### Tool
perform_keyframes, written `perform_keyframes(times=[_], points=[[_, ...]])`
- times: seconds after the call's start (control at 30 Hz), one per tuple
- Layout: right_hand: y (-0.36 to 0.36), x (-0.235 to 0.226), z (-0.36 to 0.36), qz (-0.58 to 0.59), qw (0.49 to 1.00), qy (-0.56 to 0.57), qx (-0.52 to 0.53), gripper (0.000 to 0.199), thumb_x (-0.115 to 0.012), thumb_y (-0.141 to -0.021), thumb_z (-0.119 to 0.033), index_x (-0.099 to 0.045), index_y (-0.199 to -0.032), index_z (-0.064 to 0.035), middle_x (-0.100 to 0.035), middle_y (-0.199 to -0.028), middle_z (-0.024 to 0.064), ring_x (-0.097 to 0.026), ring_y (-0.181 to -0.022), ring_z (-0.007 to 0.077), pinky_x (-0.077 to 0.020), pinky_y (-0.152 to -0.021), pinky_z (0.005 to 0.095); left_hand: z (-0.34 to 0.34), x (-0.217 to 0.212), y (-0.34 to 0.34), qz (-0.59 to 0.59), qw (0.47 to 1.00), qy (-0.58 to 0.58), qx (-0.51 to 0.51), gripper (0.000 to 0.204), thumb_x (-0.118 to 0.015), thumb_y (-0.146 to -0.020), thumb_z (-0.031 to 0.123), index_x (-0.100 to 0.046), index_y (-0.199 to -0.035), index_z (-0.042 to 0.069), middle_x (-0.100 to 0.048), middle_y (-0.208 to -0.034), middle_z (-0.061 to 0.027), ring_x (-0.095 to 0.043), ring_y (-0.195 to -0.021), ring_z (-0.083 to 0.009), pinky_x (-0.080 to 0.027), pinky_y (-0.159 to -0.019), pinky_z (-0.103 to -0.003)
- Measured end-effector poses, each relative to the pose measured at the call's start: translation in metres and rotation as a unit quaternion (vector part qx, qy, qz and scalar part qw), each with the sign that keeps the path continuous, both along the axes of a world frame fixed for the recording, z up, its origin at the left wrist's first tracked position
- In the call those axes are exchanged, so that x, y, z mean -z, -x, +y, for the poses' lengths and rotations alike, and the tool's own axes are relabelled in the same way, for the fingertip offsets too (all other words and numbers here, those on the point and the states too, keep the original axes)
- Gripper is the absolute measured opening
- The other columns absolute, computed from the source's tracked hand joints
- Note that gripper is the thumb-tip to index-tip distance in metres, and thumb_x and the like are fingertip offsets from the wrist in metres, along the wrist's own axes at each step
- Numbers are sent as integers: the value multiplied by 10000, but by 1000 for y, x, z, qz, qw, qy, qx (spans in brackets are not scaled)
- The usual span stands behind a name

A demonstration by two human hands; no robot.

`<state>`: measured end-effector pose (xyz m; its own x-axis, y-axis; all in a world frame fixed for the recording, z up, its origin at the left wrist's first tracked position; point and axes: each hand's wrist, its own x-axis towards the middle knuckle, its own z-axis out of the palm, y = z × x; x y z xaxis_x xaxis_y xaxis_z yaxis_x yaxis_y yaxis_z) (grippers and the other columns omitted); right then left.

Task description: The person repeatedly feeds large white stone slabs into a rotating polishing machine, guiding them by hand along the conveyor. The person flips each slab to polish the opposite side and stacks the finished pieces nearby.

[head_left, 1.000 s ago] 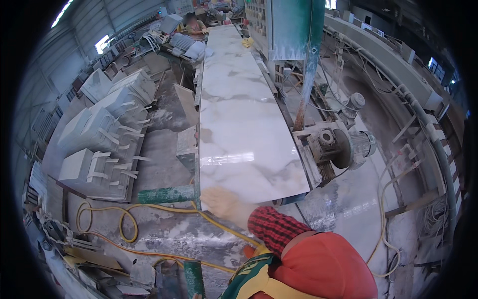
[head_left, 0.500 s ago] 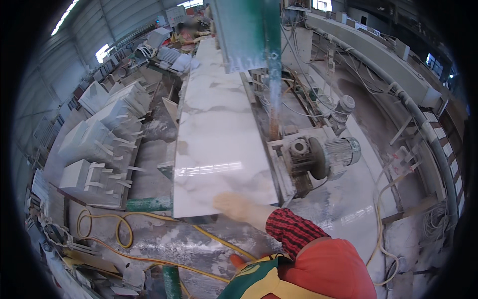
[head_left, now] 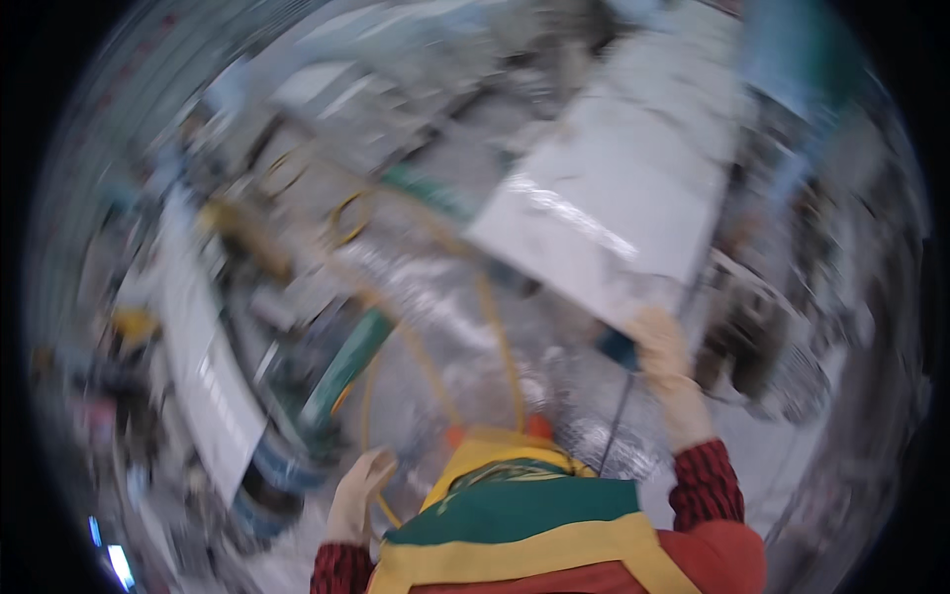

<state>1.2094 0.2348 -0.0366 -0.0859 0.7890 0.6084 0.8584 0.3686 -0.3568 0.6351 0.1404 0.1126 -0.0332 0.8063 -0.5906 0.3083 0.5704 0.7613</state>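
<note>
The picture is blurred by motion. A long white marble slab [head_left: 614,198] lies at the upper right. My right hand [head_left: 658,342], in a red checked sleeve, rests against the slab's near corner; the blur hides whether its fingers grip the edge. A dark blue thing [head_left: 618,348] shows just left of that hand. My left hand [head_left: 361,487] hangs low at the bottom, fingers loosely apart, with nothing clearly in it. A yellow hose [head_left: 495,337] runs across the wet floor and passes close beside the left hand.
A green pipe [head_left: 346,366] lies on the floor at the centre left. Another pale slab [head_left: 203,386] stands at the left among cluttered gear. Dark machinery [head_left: 752,346] sits right of my right hand. The wet grey floor [head_left: 435,297] lies between them.
The view has swung hard, so the slab now sits at the upper right. My right hand stays at the slab's near corner. My left hand has come into view at the bottom.
</note>
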Motion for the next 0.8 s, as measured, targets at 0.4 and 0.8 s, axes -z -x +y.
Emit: perform_keyframes(times=[0.4, 0.8], points=[[124, -1, -8, 24, 994, 79, -75, 464, -553, -956, -32, -657, -1407, -9, -614, -1468, 248, -511, -1431, 446, -332, -1237, 529, -214, 136, 134, 64, 982, 77, -159, 551, -762, -991, 283, -592, -1447, 23, -697, -1367, -128, -665, -1245, -204, -521, -1062, -332], [482, 22, -26, -55, 861, 335, -379, 361, -728, -899, -170, -724, -1252, -95, -731, -1237, 153, -678, -1201, 345, -541, -1047, 415, -329, 200, 248, 110, 977, 61, -175, 614, -623, -1019, 448, -569, -1483, 50, -679, -1419, -134, -634, -1326, -252, -480, -1125, -353]])
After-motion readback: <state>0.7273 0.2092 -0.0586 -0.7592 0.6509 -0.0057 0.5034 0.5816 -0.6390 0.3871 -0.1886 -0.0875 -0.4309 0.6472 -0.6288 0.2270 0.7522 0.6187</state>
